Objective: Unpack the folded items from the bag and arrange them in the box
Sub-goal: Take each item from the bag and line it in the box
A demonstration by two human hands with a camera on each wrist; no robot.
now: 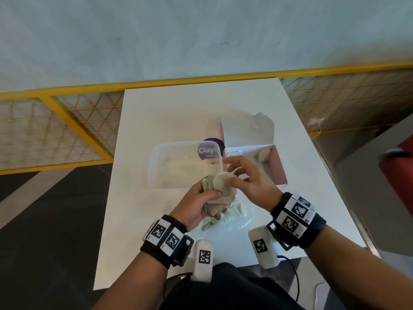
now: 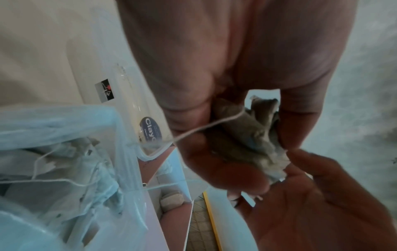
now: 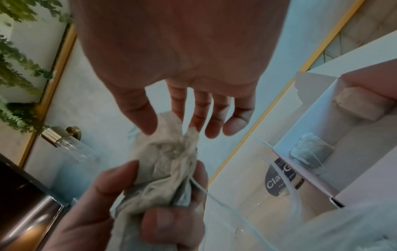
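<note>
My left hand grips a bunch of beige folded items with a thin white string, held above the near middle of the white table. My right hand pinches the top item of the bunch between thumb and fingers; in the right wrist view its fingers are nearly straight over the bunch. A clear plastic bag with more items lies under the hands. The open pink-and-white box stands just right of them with two items inside.
A clear plastic tub with a purple label stands left of the box, behind my hands. A yellow mesh railing runs behind the table. A red seat is off the right edge.
</note>
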